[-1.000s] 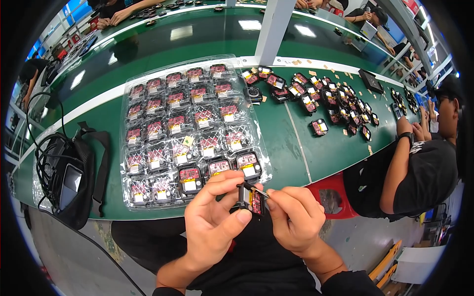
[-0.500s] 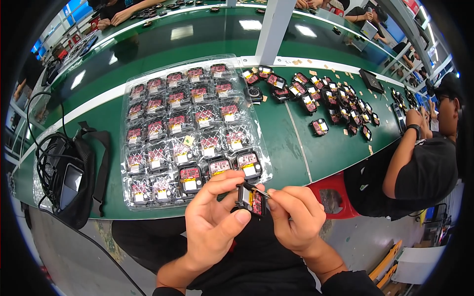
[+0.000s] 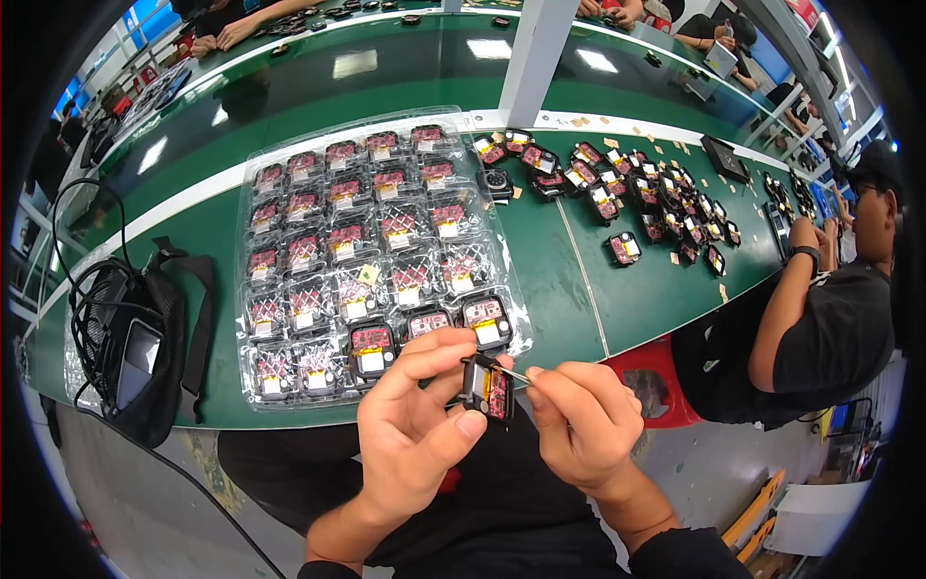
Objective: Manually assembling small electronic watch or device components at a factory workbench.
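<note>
Between the thumb and fingers of my left hand [image 3: 410, 439] is a black smartwatch case [image 3: 489, 390], tilted on its side. Its open inside shows a red circuit board, a strip of yellow tape and a pale silver block. My right hand [image 3: 586, 425] pinches slim metal tweezers [image 3: 514, 374], whose tip reaches the upper edge of the case. Whether the tip touches a part inside is too small to tell. Just beyond my hands lies a clear plastic tray [image 3: 521, 333] with rows of similar open watch cases, some under a clear cover.
Loose watch cases [image 3: 666, 198] lie piled on the green table [image 3: 550, 280] to the right, among small tan paper pieces. A black bag [image 3: 145, 338] with cables sits at the left. A co-worker [image 3: 830, 289] sits at the right by a red stool [image 3: 656, 386]. A white post [image 3: 531, 68] rises behind.
The tweezers' tip has shifted slightly at the case's upper edge, and my right hand has moved a little to the right. My left hand still holds the case, turned slightly.
</note>
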Demonstrator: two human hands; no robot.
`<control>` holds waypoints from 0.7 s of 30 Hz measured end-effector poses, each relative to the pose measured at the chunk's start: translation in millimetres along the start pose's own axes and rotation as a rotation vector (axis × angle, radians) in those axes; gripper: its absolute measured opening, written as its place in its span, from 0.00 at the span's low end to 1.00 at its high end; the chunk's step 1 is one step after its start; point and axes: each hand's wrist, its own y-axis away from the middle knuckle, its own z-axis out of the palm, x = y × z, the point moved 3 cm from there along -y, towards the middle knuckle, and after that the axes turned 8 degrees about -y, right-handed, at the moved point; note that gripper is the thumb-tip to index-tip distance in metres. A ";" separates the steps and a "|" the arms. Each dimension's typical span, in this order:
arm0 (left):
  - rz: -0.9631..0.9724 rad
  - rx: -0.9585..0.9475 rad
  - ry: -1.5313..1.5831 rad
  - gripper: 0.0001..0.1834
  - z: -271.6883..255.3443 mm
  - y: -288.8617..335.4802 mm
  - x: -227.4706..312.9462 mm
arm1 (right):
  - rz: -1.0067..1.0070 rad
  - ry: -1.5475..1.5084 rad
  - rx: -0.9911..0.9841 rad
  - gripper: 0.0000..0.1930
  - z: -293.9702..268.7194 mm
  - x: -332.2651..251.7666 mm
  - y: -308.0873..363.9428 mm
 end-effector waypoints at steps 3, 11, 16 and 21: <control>0.006 0.004 -0.028 0.28 1.9 0.5 2.9 | -0.010 0.005 -0.018 0.13 -0.1 0.9 -0.3; 0.023 -0.011 -0.057 0.28 1.1 2.2 0.8 | -0.022 -0.002 0.017 0.14 4.1 1.0 4.0; 0.012 -0.022 0.066 0.25 -1.0 6.5 -5.0 | 0.004 0.041 -0.005 0.08 6.0 -5.1 6.1; 0.055 -0.040 0.045 0.26 -0.2 7.2 -6.4 | -0.042 0.073 -0.028 0.09 4.0 -4.0 7.4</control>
